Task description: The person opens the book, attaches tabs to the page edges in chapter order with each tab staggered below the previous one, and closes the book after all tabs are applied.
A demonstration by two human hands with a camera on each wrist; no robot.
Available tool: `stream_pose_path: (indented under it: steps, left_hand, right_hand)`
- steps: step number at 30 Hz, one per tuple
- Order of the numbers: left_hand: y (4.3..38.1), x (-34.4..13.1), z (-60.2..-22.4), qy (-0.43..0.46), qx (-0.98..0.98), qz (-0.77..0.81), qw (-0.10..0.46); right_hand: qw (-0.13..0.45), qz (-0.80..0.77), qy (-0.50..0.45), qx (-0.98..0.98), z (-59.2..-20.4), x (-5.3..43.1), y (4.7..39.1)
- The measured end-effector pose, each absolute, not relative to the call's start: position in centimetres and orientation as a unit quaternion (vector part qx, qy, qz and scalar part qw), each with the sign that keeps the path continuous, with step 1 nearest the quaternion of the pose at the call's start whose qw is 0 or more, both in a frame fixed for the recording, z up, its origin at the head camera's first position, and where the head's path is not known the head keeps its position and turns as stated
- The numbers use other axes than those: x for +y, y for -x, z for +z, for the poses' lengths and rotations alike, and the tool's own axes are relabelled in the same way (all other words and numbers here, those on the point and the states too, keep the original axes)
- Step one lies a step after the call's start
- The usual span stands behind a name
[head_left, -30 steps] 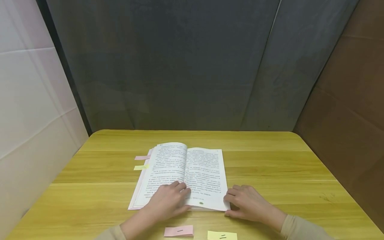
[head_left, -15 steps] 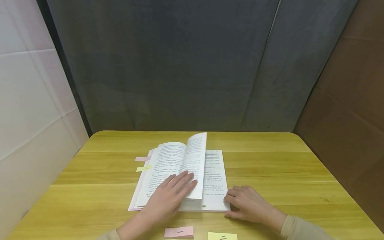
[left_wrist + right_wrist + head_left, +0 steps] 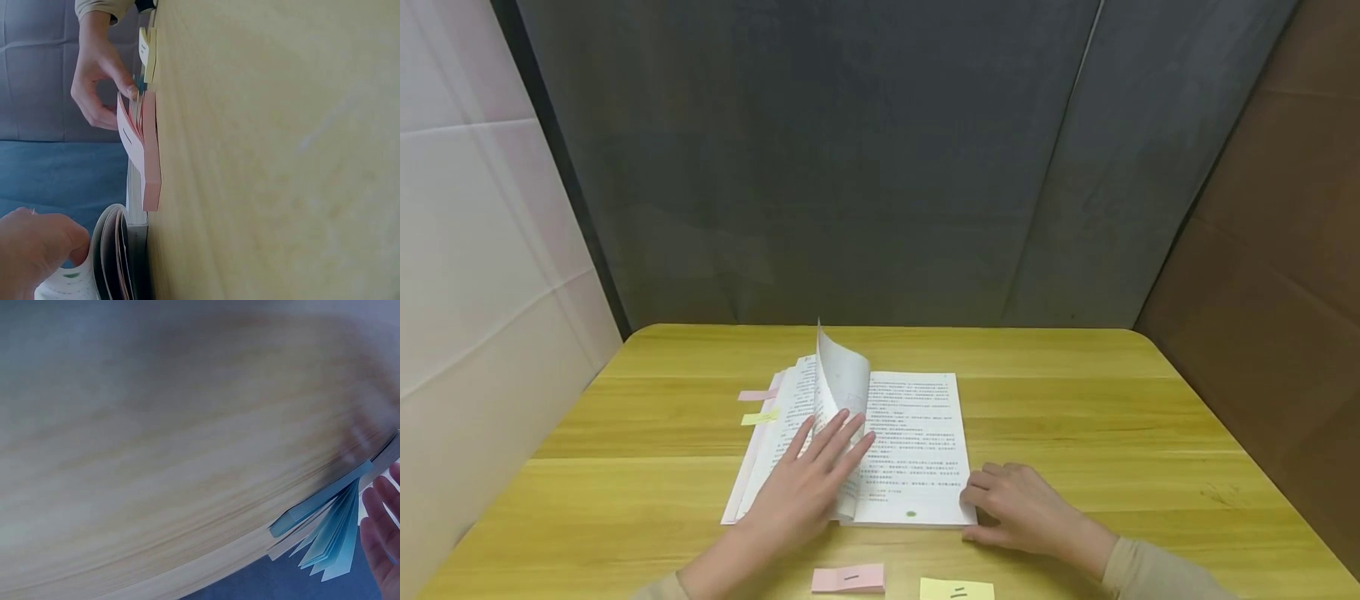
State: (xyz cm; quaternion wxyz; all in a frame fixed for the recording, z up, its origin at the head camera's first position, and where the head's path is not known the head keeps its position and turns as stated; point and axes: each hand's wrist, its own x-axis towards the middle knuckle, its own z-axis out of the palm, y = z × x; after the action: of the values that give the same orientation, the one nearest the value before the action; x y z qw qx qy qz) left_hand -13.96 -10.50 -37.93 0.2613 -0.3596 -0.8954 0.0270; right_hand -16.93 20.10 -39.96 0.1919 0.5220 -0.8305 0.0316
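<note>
An opened book [image 3: 917, 454] with printed pages lies on the table. My left hand [image 3: 801, 483] rests over its left half, fingers straight and spread against a bent page [image 3: 844, 375] that stands up near the spine. Its thumb is hidden. At the book's lower right corner, my right hand [image 3: 1022, 508] pinches the edge with curled fingers above and thumb by the near edge. Pink [image 3: 758, 395] and yellow [image 3: 760, 417] tabs stick out from the left pages. The left wrist view has my left fingers [image 3: 62, 240] by curved pages [image 3: 109, 247].
Nearer me lie a pink sticky-note pad [image 3: 848, 577] and a yellow pad [image 3: 957, 590], each with a dark handwritten mark. The wooden table [image 3: 1112, 417] ends at a dark back panel [image 3: 880, 167], with a pale panel at left and a brown one at right.
My left hand has swept pages over from right to left, its fingers going from bent to spread; one page now stands curled near the spine. My right hand has stayed at the corner.
</note>
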Motion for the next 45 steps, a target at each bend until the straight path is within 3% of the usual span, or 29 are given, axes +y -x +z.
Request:
stream_pose_path:
  steps: [7,12,16,25,33,45]
  left_hand:
    - [14.0,-11.1,-38.2,0.34,-0.902,0.037,0.265]
    - [13.7,-11.4,-38.5,0.308,-0.926,0.025,0.217]
    - [13.6,-11.6,-38.7,0.286,-0.94,0.012,0.184]
    - [14.1,-12.4,-38.5,0.273,-0.944,0.005,0.186]
    - [14.1,-13.7,-38.6,0.253,-0.953,0.011,0.167]
    - [14.0,-15.0,-39.2,0.24,-0.958,0.012,0.155]
  right_hand:
    - [0.193,0.037,-0.524,-0.829,-40.0,20.2,16.9]
    - [0.186,0.039,-0.525,-0.83,-40.1,20.3,17.0]
    - [0.166,0.044,-0.525,-0.834,-39.8,20.3,17.1]
    - [0.105,0.089,-0.518,-0.844,-38.1,19.8,17.9]
    - [0.062,0.113,-0.471,-0.873,-36.1,17.3,20.6]
    - [0.04,0.126,-0.399,-0.907,-35.0,11.3,25.5]
